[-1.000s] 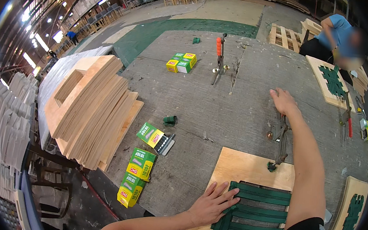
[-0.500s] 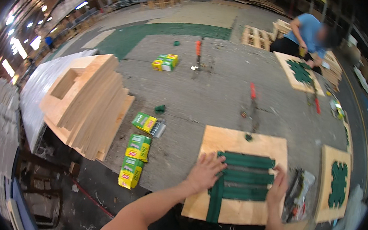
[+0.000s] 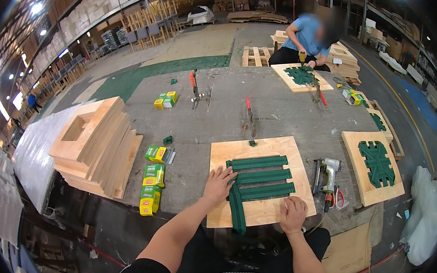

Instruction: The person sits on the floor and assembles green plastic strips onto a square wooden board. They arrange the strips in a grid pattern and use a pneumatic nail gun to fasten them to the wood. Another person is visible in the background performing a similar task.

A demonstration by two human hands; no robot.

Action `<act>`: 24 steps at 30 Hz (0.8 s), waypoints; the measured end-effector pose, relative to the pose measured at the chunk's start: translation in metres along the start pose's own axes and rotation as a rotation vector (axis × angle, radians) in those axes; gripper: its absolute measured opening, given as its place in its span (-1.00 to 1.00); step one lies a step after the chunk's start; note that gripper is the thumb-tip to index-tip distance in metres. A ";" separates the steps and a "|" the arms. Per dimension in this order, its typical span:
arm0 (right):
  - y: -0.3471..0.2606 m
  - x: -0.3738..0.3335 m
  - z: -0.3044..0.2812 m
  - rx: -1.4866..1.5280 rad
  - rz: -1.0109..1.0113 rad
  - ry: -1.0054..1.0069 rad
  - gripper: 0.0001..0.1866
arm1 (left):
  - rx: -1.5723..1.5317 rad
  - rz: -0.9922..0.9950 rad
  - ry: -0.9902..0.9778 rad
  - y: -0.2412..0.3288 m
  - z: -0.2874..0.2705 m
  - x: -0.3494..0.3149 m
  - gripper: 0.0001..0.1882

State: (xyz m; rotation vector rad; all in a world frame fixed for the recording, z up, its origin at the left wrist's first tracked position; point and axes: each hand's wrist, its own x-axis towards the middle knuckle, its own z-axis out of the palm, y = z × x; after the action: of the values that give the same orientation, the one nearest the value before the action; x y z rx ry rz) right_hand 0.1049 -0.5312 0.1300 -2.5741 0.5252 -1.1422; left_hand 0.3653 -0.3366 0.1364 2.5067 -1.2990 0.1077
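I am observing the left hand (image 3: 218,185) resting spread, touching green webbing straps (image 3: 259,177) lying across the plywood panel (image 3: 272,145). The right hand (image 3: 294,214) is curling at the panel's near-right edge, grip indeterminable. Uneven pressure could be skewing strap alignment.

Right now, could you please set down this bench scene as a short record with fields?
Left hand: fingers spread on the green straps' left end
Right hand: curled at the wooden board's lower right
Straps: three crosswise, one running toward the person
Right of board: staple gun
Left of board: green-and-yellow boxes, stacked wooden panels
Across bench: co-worker in blue
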 end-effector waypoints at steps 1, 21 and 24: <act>0.001 -0.001 -0.001 -0.012 -0.005 0.016 -0.76 | -0.005 -0.007 -0.001 0.003 0.001 -0.003 -0.58; -0.096 -0.031 0.008 1.003 0.507 -0.453 -0.50 | -1.284 -0.113 -0.415 0.067 -0.093 -0.054 -0.55; -0.097 -0.061 0.016 1.028 0.626 -0.581 -0.70 | -1.240 -0.154 -0.482 0.084 -0.091 -0.047 -0.57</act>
State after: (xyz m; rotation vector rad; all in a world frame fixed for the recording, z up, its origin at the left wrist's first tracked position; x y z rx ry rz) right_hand 0.0999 -0.4164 0.1179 -1.5319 0.3910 -0.2603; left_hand 0.2773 -0.3170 0.2329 1.5223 -0.8365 -1.0476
